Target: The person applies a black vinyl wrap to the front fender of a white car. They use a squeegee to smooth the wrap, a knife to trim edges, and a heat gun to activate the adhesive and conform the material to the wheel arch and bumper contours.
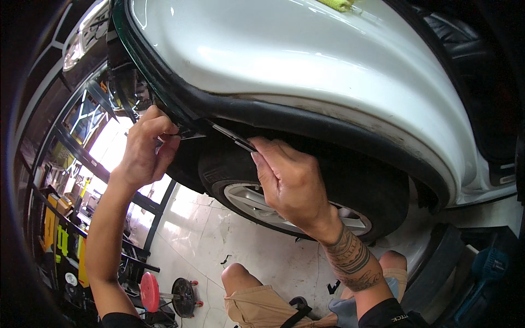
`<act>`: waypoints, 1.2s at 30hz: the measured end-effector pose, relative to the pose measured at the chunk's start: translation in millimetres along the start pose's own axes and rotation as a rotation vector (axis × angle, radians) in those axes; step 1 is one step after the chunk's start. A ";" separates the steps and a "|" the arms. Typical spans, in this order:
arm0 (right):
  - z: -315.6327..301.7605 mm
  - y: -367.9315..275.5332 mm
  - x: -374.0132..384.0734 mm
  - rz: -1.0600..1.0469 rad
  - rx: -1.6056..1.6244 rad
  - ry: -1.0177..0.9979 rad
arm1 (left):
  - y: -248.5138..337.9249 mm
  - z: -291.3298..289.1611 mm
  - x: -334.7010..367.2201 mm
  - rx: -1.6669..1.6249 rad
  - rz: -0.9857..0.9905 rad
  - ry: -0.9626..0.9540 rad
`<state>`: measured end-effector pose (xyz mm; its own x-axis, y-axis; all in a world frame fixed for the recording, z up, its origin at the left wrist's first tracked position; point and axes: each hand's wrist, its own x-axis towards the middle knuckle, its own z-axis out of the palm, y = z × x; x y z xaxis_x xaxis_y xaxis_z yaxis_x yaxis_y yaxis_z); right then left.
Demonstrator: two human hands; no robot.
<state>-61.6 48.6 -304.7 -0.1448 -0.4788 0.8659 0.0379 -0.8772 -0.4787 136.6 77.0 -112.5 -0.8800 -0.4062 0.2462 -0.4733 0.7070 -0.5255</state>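
Observation:
My right hand (292,183) is closed around a slim silver-and-black utility knife (232,135). Its tip points up and left, meeting the black wheel-arch trim (257,109) of a white car fender (246,49). To the left, at the front end of the arch, my left hand (145,145) pinches the edge of a thin, shiny dark strip, like film (190,134). That strip runs from the fingertips toward the trim's lower edge; how far it continues is hard to make out. Below both hands sits the tire (377,197), with a silver wheel rim (249,199).
A red-seated rolling stool (149,292) stands on the tiled floor (191,229), lower left. Shelves with yellow tools (63,246) line the left side. A dark bin holding a blue tool (486,268) is at lower right. A yellow-green cloth (336,4) lies on the car.

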 end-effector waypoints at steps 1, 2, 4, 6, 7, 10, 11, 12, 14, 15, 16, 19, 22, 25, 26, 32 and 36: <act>-0.1 -0.2 0.2 0.001 0.002 -0.002 | -0.1 0.6 -1.1 -0.006 -0.008 0.004; -0.3 -0.1 0.7 0.000 0.002 -0.003 | -0.9 1.7 -1.5 -0.007 -0.006 0.011; 0.1 0.9 1.2 -0.022 -0.006 0.012 | -2.0 3.3 -2.2 -0.009 -0.004 0.025; 0.3 2.3 1.3 -0.027 -0.007 0.015 | -1.2 2.0 1.6 0.019 0.024 0.009; 0.1 2.5 1.3 -0.020 -0.003 0.011 | -1.0 1.8 2.7 0.032 0.037 0.001; -2.2 -1.3 0.5 0.011 0.016 -0.024 | -1.2 2.5 -2.1 0.016 0.006 0.002; -3.6 -2.3 1.2 0.020 0.017 -0.039 | -1.4 2.2 -2.2 0.020 0.004 0.002; -3.6 -2.7 1.8 0.011 0.011 -0.031 | -1.5 1.8 -2.2 0.024 0.001 0.002; -2.5 -3.6 2.8 -0.006 -0.002 -0.016 | -1.4 0.9 -1.5 0.027 0.000 -0.002; -2.1 -3.9 3.0 -0.010 -0.009 -0.011 | -1.3 0.4 -0.6 0.027 0.001 -0.004; -1.9 -4.2 3.3 -0.014 -0.017 -0.006 | -0.7 -0.3 0.7 0.025 0.003 -0.006; -3.7 -5.6 4.3 -0.019 -0.043 -0.024 | 1.0 0.9 4.0 0.013 0.005 -0.005; -8.4 -12.6 6.0 0.010 -0.048 -0.075 | 3.8 0.4 5.2 0.022 0.006 -0.011; -14.3 -20.4 9.9 0.034 -0.065 -0.112 | 4.3 -0.6 5.9 0.014 0.003 -0.013; -14.9 -22.0 10.6 0.039 -0.070 -0.122 | 4.5 -1.1 5.4 0.014 0.004 -0.014; -17.3 -22.8 11.4 0.056 -0.049 -0.112 | 2.3 -0.2 6.8 0.024 0.021 -0.025; -19.6 -27.7 11.1 0.093 -0.040 -0.131 | 2.9 -2.3 3.9 0.055 0.012 -0.033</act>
<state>-83.7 68.3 -284.7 -0.0118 -0.5609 0.8278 0.0053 -0.8279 -0.5609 131.7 78.7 -111.2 -0.8833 -0.4174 0.2135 -0.4593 0.6792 -0.5725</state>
